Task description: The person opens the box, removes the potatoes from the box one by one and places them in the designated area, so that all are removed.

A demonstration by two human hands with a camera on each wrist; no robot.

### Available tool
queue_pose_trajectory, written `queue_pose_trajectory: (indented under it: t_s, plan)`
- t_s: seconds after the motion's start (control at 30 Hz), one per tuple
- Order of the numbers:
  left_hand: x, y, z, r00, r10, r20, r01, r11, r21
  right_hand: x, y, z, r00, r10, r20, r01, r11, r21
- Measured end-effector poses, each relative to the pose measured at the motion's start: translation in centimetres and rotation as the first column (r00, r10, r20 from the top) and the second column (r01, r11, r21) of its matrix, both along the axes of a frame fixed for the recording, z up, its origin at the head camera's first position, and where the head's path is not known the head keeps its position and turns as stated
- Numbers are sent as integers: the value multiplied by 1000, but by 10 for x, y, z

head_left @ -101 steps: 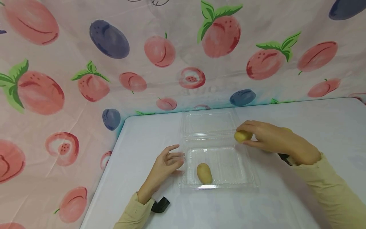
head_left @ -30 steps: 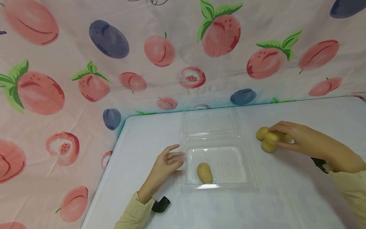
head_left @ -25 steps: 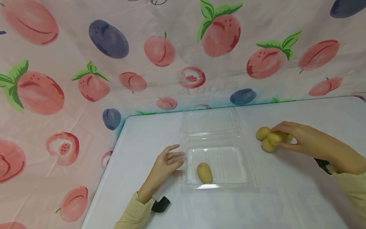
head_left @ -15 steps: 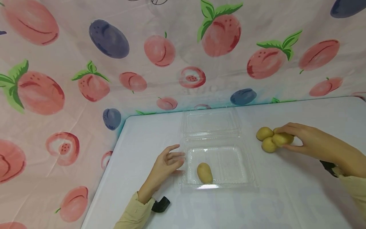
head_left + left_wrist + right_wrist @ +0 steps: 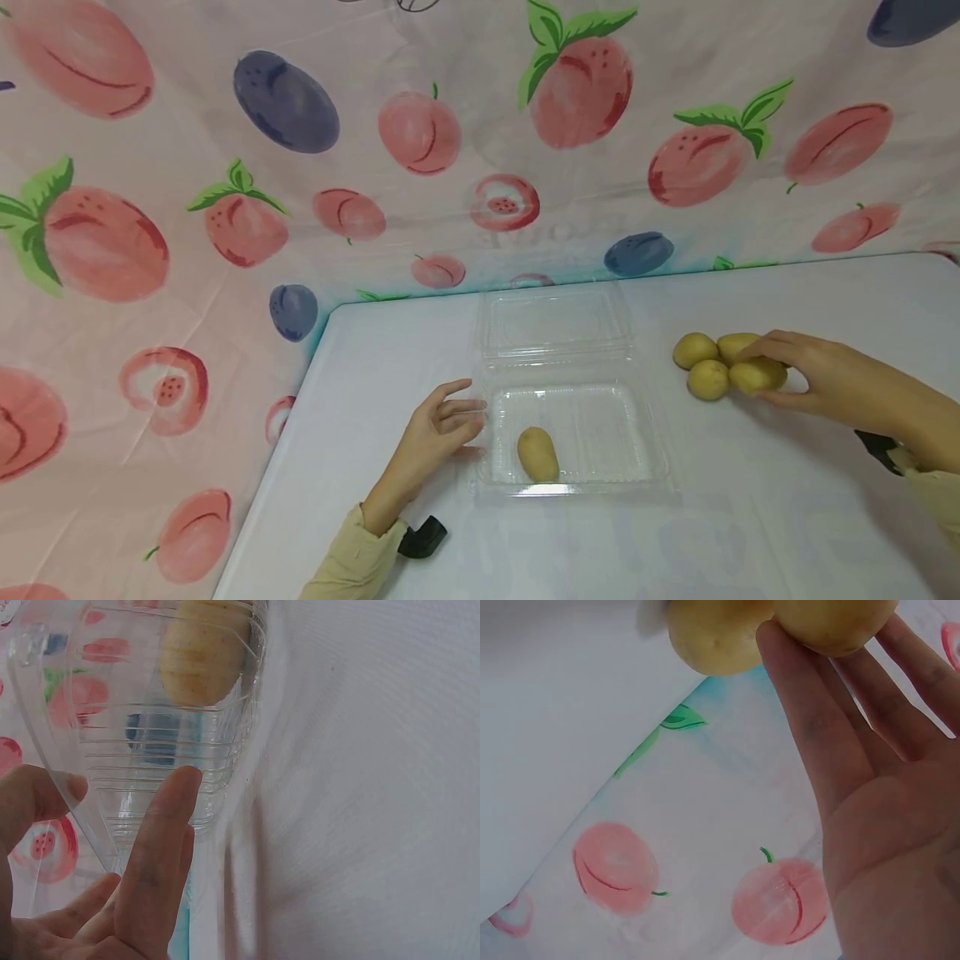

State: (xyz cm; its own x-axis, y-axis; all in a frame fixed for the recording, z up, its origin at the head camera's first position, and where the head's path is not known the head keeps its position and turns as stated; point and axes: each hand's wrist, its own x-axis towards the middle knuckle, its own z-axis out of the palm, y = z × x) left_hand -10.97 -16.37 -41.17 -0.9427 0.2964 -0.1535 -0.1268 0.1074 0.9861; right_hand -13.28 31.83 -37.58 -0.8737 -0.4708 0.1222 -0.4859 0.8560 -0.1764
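Note:
In the head view, a clear plastic clamshell box (image 5: 600, 425) stands with its lid (image 5: 551, 325) laid back. One potato (image 5: 537, 454) lies in it, near the front left. My left hand (image 5: 435, 437) is at the box's left side with fingers loosely spread; in the left wrist view its fingertips (image 5: 184, 780) are right by the clear wall. On the right, my right hand (image 5: 810, 375) pinches a potato (image 5: 757, 377) between thumb and fingers. That potato sits close against a group: one potato (image 5: 695, 351), another (image 5: 708, 380) and a third (image 5: 735, 346), partly behind the fingers.
A white-covered table (image 5: 585, 550) carries everything. Fruit-printed cloth (image 5: 465, 125) rises along its back and left sides. A black band piece (image 5: 422, 537) sits at the left wrist, another (image 5: 879, 450) under the right.
My right hand has carried its potato from the box's right edge to the potato group, then rightward across it to the group's front right. My left hand and the box have stayed put.

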Motion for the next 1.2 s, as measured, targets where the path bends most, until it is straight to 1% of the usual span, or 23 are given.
queue_pose_trajectory:
  t_s: [0.17, 0.27, 0.37, 0.43, 0.53, 0.6, 0.67, 0.77, 0.83, 0.93, 1.0, 1.2]
  plan:
    - [0, 1, 0, 1000, -1, -2, 1, 1000, -1, 2, 4, -4, 1000, 6, -20, -6, 1000, 2]
    - [-1, 3, 0, 1000, -6, 4, 6, 1000, -1, 4, 8, -7, 999, -27, 27, 27, 1000, 5]
    - [-3, 7, -2, 1000, -15, 13, 15, 1000, -4, 6, 13, -10, 997, -53, 58, 53, 999, 9]
    - [-3, 8, -3, 1000, -20, 15, 20, 1000, -4, 6, 16, -12, 995, -60, 80, 59, 998, 9]
    - [-3, 9, -2, 1000, -13, 17, 13, 1000, -3, 5, 17, -16, 995, -55, 86, 54, 998, 7]
    - [-2, 8, 0, 1000, -9, 17, 9, 1000, -1, 5, 16, -17, 997, -51, 53, 50, 999, 13]
    - [0, 7, 1, 1000, 0, 14, 0, 1000, -1, 4, 14, -18, 999, -30, 29, 30, 1000, 10]
    - [1, 4, 2, 1000, 12, 6, -12, 1000, -1, 1, 9, -18, 1000, -7, 8, 7, 1000, 10]
    - [1, 2, 2, 1000, 16, 2, -16, 1000, -3, -1, 6, -17, 999, 7, 34, -7, 1000, 2]
    - [0, 1, 3, 1000, 10, 0, -10, 1000, -5, -3, 5, -17, 999, 8, 41, -8, 1000, 8]
    - [0, 0, 3, 1000, 8, 2, -8, 1000, -6, -3, 4, -17, 998, 10, 66, -11, 1000, 8]
    - [-1, 0, 2, 1000, 2, 11, -2, 1000, 0, -4, 3, -18, 988, -27, 149, 24, 999, 22]
